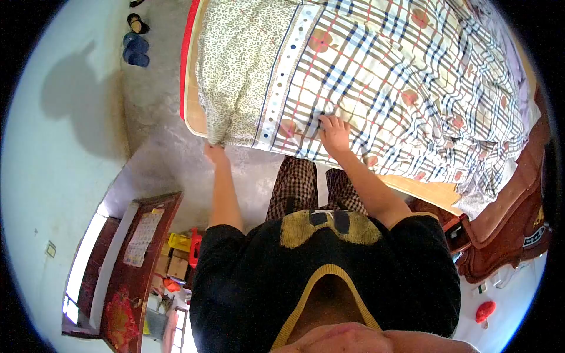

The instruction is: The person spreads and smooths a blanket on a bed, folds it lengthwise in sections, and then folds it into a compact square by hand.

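A plaid quilt with brown apple-like motifs and a leopard-spotted end section covers most of the bed in front of me. My left hand is closed on the spotted corner of the quilt, at the edge of the bed, where the cloth bunches and hangs down. Farther right, my right hand rests on the plaid part with its fingers somewhat spread, touching the surface.
The yellowish mattress edge shows at the left, beside a red border. Slippers lie on the grey floor by the wall. A carved wooden headboard stands right, an open door lower left.
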### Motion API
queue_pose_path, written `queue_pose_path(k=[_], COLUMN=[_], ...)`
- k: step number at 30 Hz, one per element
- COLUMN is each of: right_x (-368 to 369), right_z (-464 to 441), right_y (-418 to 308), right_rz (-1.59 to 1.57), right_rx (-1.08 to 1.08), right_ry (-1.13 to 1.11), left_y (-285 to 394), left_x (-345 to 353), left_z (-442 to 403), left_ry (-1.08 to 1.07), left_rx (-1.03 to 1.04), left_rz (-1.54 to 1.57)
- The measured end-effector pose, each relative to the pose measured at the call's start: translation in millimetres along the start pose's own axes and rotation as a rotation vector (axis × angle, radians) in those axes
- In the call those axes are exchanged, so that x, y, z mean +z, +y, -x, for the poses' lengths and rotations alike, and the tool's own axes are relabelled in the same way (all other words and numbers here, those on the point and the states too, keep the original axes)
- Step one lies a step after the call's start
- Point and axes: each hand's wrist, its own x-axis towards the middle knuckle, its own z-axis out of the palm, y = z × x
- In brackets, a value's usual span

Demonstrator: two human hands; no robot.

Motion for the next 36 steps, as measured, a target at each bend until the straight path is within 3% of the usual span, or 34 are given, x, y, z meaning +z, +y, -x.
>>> queue_pose_path(k=[2,3,6,8,11,15,16,18,21,23,24,26,27,29,31,33,36], right_x=[12,10,13,-4,7,8,9,-13,-41,-30,-37,-48,-47,-47,-40,-26,-36], right_z=[23,30,33,25,31,49,56,67,97,111,118,139,151,177,200,221,240], right_y=[11,14,19,14,22,42,50,71,127,160,170,201,218,250,275,294,288], right_rz=[0.054,0.06,0.056,0.001,0.044,-0.212,-0.179,-0.132,-0.273,-0.282,-0.243,-0.318,-0.385,-0.413,-0.441,-0.492,-0.551], right_rx=[0.1,0.127,0.161,0.204,0.165,0.082,0.048,0.008,0.088,0.214,0.207,0.455,0.594,0.731,0.85,0.89,0.865], right_ry=[-0.035,-0.129,-0.252,-0.352,-0.286,-0.171,-0.145,-0.11,-0.049,0.05,0.183,0.176,0.199,0.254,0.305,0.199,0.132], left_y=[47,36,31,76,93,99,72,79,81,70,79,93,117,158,185,203,249], left_x=[-27,-40,-87,-116,-133,-124,-128,-121,-120,-110,-111,-85,-66,-6,55,110,153], left_z=[-3,-10,-25,-17,-10,-9,-20,-27,-21,-39,-45,-53,-42,-2,43,102,227], left_ry=[0.019,0.017,-0.266,-0.343,-0.297,-0.144,-0.097,0.126,0.231,0.193,0.188,0.113,0.095,-0.141,-0.474,-0.762,-0.871], left_rx=[-0.255,-0.249,0.143,-0.284,-0.255,-0.098,0.216,-0.184,0.023,-0.263,-0.249,0.396,0.422,0.771,0.684,0.715,0.764], left_rz=[0.706,0.702,0.415,0.967,0.675,0.324,0.066,0.164,-0.004,0.108,0.093,-0.517,-0.515,-0.392,-0.217,-0.111,-0.255])
